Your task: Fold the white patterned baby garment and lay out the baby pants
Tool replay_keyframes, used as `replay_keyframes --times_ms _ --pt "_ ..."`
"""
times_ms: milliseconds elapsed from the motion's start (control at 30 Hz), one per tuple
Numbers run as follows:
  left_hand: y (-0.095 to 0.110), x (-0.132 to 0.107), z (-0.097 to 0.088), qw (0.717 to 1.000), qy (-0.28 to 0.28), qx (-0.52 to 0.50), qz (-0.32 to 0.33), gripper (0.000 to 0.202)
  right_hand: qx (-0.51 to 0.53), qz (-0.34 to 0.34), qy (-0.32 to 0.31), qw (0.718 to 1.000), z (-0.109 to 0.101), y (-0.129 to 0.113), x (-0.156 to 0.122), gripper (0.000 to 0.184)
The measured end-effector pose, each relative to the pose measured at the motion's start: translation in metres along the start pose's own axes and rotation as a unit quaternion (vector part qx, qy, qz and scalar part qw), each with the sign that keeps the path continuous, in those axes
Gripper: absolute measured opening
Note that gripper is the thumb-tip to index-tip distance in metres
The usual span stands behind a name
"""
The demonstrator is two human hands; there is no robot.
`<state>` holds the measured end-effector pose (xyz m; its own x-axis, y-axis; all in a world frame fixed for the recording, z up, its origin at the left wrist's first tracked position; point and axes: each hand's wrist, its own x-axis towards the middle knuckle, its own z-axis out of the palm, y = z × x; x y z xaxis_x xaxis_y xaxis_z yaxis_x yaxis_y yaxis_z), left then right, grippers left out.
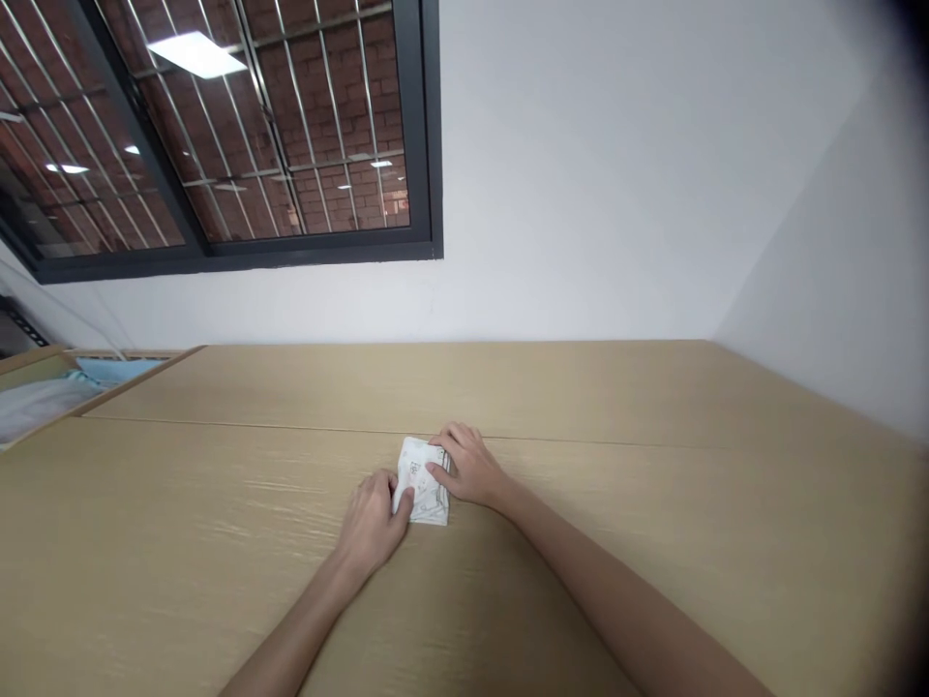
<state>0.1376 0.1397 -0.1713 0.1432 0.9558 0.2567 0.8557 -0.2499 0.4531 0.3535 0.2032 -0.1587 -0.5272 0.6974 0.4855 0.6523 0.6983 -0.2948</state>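
A small folded cloth, white with a faint printed pattern, lies flat on the bench, near the middle of the top and just on the near side of the seam where two bench sections meet. It is folded down to a compact, roughly rectangular packet whose long axis runs away from the person, leaning slightly to the left at the far end. Both hands are on it, one at each long side. The left hand meets it from the near left, fingers curled, with the thumb lying on the lower left edge; the palm rests on the bench beside the packet. The right hand comes in from the right and sits further back, its fingers spread flat over the upper right part and pressing down. Neither hand is closed around the cloth: both lie on it, and it is not lifted. The right hand covers more of the cloth; the left touches only its near corner. Whether a fold edge is pinched under the left thumb cannot be made out. Beyond the hands the bench runs to a white wall; a barred window stands upper left, and a tray with pale contents sits at the far left edge, well apart.
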Motion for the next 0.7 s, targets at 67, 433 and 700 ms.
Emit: replay_keyframes --times_ms 67,433,700 --pt "0.001 0.001 0.0 1.0 -0.005 -0.01 0.002 0.021 -0.001 0.009 0.011 1.0 0.002 0.001 0.0 0.026" --pt "0.016 -0.001 -0.046 0.999 -0.028 -0.032 0.001 0.016 0.018 0.087 -0.017 0.996 -0.005 -0.038 0.003 0.012" --pt "-0.014 -0.13 -0.128 0.975 0.135 -0.154 -0.082 0.038 0.349 0.056 -0.107 0.929 0.01 -0.18 0.029 0.024"
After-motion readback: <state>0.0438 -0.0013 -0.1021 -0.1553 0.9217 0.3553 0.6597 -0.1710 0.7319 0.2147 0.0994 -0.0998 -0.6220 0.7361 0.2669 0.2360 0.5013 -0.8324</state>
